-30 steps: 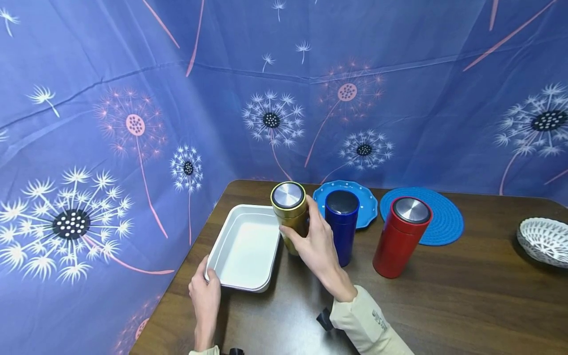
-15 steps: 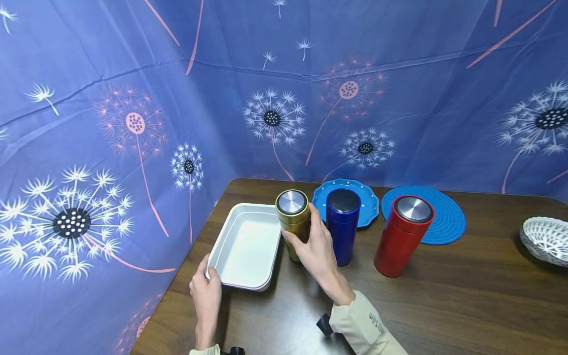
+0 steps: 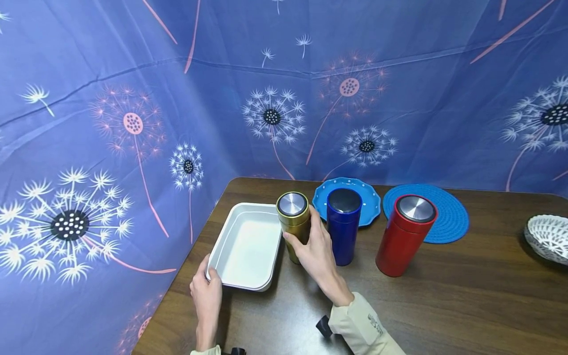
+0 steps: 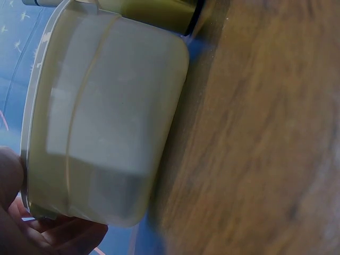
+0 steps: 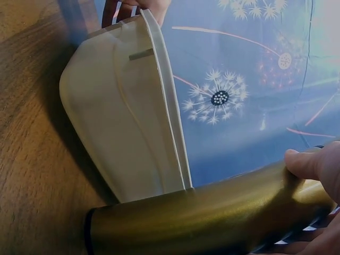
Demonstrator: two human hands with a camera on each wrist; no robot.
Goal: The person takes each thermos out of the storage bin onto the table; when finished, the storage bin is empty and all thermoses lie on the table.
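Note:
My right hand (image 3: 315,251) grips a gold thermos flask (image 3: 294,229) with a steel-topped lid, thumb on the near side. The flask stands upright at the right side of a white rectangular tub (image 3: 246,246); its dark base ring (image 5: 90,231) is down at the tabletop in the right wrist view. At the tub's near left corner my left hand (image 3: 207,291) holds the rim, thumb over the edge and fingers beneath it, as the left wrist view shows. A blue thermos flask (image 3: 342,229) is just right of my right hand, and a red one (image 3: 405,236) stands farther right.
Behind the blue flask lies a blue scalloped plate (image 3: 370,204) with white dots. A round blue woven mat (image 3: 450,219) is behind the red flask. A white openwork bowl (image 3: 548,239) sits at the far right of the wooden table (image 3: 479,296), below a dandelion-print cloth.
My right hand has lowered the gold flask and shifted it slightly right and nearer. My left hand keeps its hold on the tub's corner.

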